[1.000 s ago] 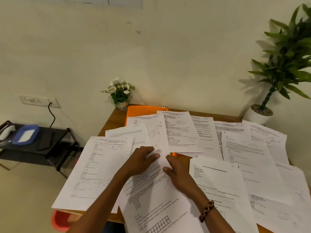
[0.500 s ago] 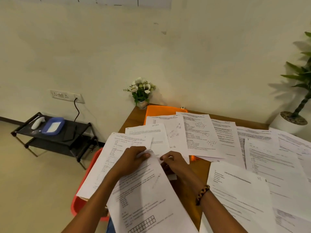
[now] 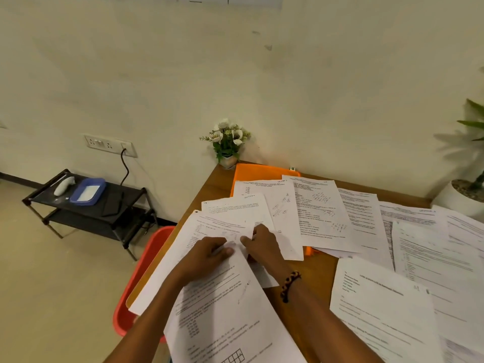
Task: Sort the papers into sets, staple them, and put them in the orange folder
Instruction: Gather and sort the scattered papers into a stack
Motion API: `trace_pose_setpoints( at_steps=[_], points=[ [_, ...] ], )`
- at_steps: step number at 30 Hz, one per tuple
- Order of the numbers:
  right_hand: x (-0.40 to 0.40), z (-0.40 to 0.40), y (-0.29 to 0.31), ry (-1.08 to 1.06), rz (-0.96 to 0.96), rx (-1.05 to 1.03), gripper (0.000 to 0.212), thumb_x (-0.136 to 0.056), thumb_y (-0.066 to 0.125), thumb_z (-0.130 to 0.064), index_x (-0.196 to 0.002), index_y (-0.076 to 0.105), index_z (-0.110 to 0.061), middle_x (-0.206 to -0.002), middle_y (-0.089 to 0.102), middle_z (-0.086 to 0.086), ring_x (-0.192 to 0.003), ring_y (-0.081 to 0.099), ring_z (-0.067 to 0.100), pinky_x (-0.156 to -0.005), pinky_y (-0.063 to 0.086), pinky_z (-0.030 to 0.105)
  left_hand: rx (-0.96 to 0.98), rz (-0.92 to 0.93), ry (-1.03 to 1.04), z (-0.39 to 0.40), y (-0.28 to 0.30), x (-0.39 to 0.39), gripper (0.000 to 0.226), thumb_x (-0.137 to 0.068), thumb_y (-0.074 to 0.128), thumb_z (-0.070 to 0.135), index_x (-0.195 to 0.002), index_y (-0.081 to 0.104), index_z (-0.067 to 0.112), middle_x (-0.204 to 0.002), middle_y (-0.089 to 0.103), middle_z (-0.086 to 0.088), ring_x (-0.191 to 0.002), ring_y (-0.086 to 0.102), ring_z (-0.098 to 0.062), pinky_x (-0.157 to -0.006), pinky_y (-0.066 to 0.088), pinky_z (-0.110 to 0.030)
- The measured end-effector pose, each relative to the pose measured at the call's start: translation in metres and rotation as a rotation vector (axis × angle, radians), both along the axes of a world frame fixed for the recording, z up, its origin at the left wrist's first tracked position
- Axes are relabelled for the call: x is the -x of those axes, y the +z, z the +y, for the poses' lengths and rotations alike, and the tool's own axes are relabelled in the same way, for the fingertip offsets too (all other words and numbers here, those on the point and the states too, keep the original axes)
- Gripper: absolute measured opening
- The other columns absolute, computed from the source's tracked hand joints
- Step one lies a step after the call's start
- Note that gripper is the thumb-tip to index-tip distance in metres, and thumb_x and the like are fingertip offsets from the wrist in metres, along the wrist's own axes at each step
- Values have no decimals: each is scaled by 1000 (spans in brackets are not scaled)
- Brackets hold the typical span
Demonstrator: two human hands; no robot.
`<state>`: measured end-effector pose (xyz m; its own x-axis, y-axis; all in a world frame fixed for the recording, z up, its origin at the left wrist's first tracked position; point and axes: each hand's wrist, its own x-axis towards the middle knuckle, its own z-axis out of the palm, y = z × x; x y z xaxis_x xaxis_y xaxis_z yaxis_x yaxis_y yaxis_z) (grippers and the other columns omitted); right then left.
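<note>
Crowding the orange folder (image 3: 258,172), loose papers (image 3: 322,213) overlap it

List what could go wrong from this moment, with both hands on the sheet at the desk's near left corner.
1. The sheets under the left hand overhang the desk edge above the red bin; a nudge could drop them in.
2. The orange folder is mostly buried under papers, so pulling it out may scatter them.
3. The right hand pinches overlapping pages, which could mix sets.
</note>
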<state>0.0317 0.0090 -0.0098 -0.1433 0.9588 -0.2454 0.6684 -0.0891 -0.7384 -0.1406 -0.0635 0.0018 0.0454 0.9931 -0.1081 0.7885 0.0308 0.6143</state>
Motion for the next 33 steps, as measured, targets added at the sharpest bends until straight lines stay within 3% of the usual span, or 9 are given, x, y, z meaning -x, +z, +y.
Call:
trace_pose_setpoints(
  at_steps=[5, 10, 12, 16, 21, 26, 28, 30, 33],
  points=[
    [-2, 3, -10, -110, 16, -48, 18, -95, 65, -21, -94, 55, -6, -92, 62, 8, -90, 63, 28, -82, 55, 44, -25, -1, -43, 4, 1, 5, 35, -93, 47, 68, -89, 64, 37, -84, 66, 20, -75, 68, -7, -77, 57, -24],
    [-17, 8, -12, -111, 240, 23, 7, -93, 68, -12, -98, 70, -7, -90, 72, 9, -89, 70, 25, -84, 60, 50, -102, -33, -48, 13, 16, 6, 24, -97, 53, 56, -93, 66, 36, -91, 63, 28, -84, 64, 6, -70, 49, -16],
    [-20, 8, -10, -91, 253, -10, 3, -94, 67, -12, -91, 67, -12, -86, 70, 7, -87, 69, 24, -82, 60, 49, -138, -23, -54, 18, 21, 7, 24, -97, 53, 55, -98, 67, 36, -95, 61, 30, -81, 65, 0, -69, 49, -16],
    [-22, 7, -3, -30, 49, -235, 10, -102, 55, -13, -93, 52, -16, -92, 63, 5, -86, 60, 21, -65, 48, 30, -190, -108, -90, 29, 28, 6, 14, -99, 55, 41, -96, 62, 30, -93, 58, 20, -83, 57, -6, -72, 40, -16],
    [-36, 19, 13, 141, -150, -381, 7, -101, 52, -6, -105, 53, -12, -103, 68, 10, -89, 63, 25, -56, 38, 25, -276, -59, -122, 44, 35, 0, 6, -96, 64, 35, -95, 67, 30, -109, 55, 11, -95, 50, -11, -78, 39, -19],
    [-37, 18, 29, 306, -160, -307, 22, -103, 51, -10, -124, 58, -10, -119, 69, 12, -106, 65, 32, -81, 51, 38, -332, 46, -109, 57, 34, -9, 20, -95, 66, 33, -109, 73, 22, -133, 48, 8, -109, 43, -8, -83, 36, -14],
    [-36, 14, 30, 330, -66, -307, 23, -102, 54, -17, -122, 60, -11, -116, 71, 10, -101, 66, 31, -84, 55, 45, -282, -4, -128, 60, 33, -9, 20, -96, 60, 43, -105, 69, 27, -123, 58, 10, -100, 55, -7, -78, 41, -15],
    [-35, 14, 26, 353, -39, -302, 16, -102, 53, -24, -110, 61, -12, -108, 71, 9, -91, 65, 27, -81, 56, 47, -261, -22, -129, 61, 29, -10, 23, -94, 51, 52, -94, 63, 33, -99, 66, 13, -82, 62, -8, -70, 42, -19],
    [-35, 15, 22, 318, -5, -281, 19, -108, 45, -20, -91, 54, -15, -94, 65, 9, -78, 56, 18, -75, 49, 41, -246, -47, -58, 62, 22, -11, 12, -99, 55, 45, -94, 58, 35, -90, 62, 20, -75, 61, -6, -66, 39, -15]
  ],
)
